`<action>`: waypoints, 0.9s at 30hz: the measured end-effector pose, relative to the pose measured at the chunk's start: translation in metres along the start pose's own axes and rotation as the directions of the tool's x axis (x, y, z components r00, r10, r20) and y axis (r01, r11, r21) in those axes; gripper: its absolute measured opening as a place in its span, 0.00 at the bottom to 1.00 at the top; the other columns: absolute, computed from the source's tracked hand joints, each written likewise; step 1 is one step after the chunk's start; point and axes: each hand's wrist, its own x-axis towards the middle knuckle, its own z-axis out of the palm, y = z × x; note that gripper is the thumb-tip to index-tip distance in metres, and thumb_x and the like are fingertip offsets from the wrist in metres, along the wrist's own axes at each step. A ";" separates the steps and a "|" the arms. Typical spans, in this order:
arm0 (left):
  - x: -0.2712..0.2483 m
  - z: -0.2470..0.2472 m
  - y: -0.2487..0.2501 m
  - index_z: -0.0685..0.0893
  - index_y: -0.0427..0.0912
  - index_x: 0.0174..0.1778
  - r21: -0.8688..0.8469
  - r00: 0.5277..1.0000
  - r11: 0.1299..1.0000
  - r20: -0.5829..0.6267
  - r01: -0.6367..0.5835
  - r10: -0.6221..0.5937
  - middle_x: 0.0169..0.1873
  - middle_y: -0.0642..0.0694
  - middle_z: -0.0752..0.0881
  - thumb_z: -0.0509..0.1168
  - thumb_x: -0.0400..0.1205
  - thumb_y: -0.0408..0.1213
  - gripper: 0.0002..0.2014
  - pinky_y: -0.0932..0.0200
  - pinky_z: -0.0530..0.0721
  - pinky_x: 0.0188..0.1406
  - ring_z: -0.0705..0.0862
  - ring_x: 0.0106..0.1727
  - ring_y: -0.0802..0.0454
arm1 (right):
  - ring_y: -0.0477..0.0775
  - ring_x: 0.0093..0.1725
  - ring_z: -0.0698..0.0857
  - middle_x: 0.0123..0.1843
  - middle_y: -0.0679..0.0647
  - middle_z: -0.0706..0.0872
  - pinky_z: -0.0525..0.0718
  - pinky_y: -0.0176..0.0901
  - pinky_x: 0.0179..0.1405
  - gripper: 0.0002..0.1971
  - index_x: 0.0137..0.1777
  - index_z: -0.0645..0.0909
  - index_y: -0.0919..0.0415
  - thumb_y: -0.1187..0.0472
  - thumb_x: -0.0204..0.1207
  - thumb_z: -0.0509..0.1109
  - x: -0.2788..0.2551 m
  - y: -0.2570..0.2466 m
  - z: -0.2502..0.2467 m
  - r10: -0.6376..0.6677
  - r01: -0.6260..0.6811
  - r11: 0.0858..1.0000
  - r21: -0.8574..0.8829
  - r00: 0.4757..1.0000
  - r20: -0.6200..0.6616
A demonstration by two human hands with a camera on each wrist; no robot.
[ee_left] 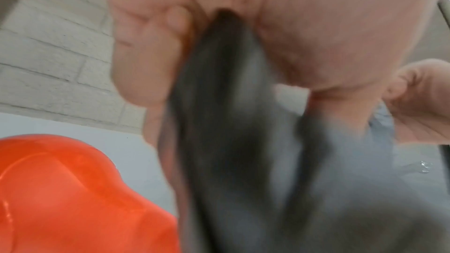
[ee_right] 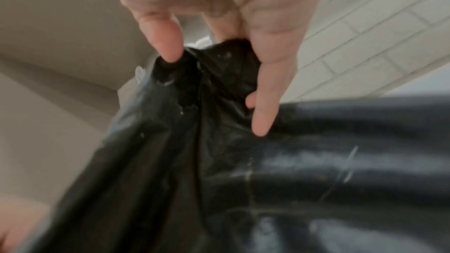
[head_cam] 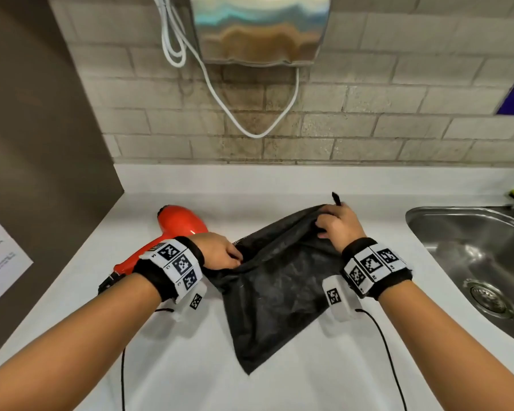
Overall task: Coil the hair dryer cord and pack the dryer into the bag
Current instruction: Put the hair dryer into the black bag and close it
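Only the head view takes in the whole scene: a smooth white desk [head_cam: 279,185] against a grey brick wall [head_cam: 368,114], a brushed-steel sink [head_cam: 469,250] sunk in at the right, and a shiny metal wall unit [head_cam: 258,28] at the far side with a white cable [head_cam: 220,93] looping below it. On the desk lies the bag [head_cam: 279,292], a thin, dark, matte, slightly see-through pouch, its closed corner pointing near, its mouth lifted at the far edge. Just left of it rests the hair dryer [head_cam: 175,229], glossy orange-red plastic with a rounded barrel and a tapering handle; its cord end is hidden behind the left wrist.

The left wrist view, blurred, shows what the head view hides: the left hand [ee_left: 243,26] pinching a fold of the bag [ee_left: 231,122] between curled fingers [ee_left: 146,55] and thumb, the dryer's [ee_left: 73,199] shell close below. The right wrist view shows the right hand [ee_right: 219,7] gathering the bag's [ee_right: 243,161] crinkled rim, fingers [ee_right: 168,39] curled into the bunched fabric. From above, the left hand [head_cam: 220,253] holds the mouth's left edge, the right hand [head_cam: 339,226] its far right corner.
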 end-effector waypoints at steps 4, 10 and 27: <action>-0.001 0.009 -0.007 0.71 0.55 0.70 -0.122 0.994 0.990 -0.083 -0.074 0.065 0.59 0.44 0.83 0.61 0.78 0.35 0.23 0.57 0.80 0.56 0.82 0.57 0.45 | 0.63 0.58 0.81 0.58 0.64 0.78 0.76 0.48 0.67 0.18 0.41 0.86 0.60 0.46 0.75 0.64 0.002 -0.010 0.000 -0.065 0.060 0.996 -0.059 0.994 -0.088; -0.001 0.003 -0.015 0.71 0.63 0.41 -0.282 0.945 0.934 -0.299 -0.218 0.130 0.36 0.41 0.80 0.51 0.78 0.28 0.19 0.51 0.76 0.37 0.79 0.37 0.42 | 0.66 0.65 0.76 0.54 0.57 0.70 0.60 0.18 0.56 0.25 0.61 0.82 0.66 0.83 0.68 0.56 -0.002 -0.005 -0.001 -0.213 0.201 0.937 -0.287 0.977 -0.011; -0.026 0.009 0.011 0.67 0.43 0.69 -0.102 0.812 0.991 -0.583 -0.089 0.013 0.63 0.39 0.70 0.71 0.70 0.34 0.32 0.47 0.83 0.49 0.83 0.53 0.35 | 0.65 0.50 0.83 0.62 0.60 0.74 0.81 0.52 0.52 0.21 0.65 0.76 0.57 0.60 0.72 0.70 -0.011 -0.005 0.006 -0.208 0.174 0.691 -0.702 0.977 0.038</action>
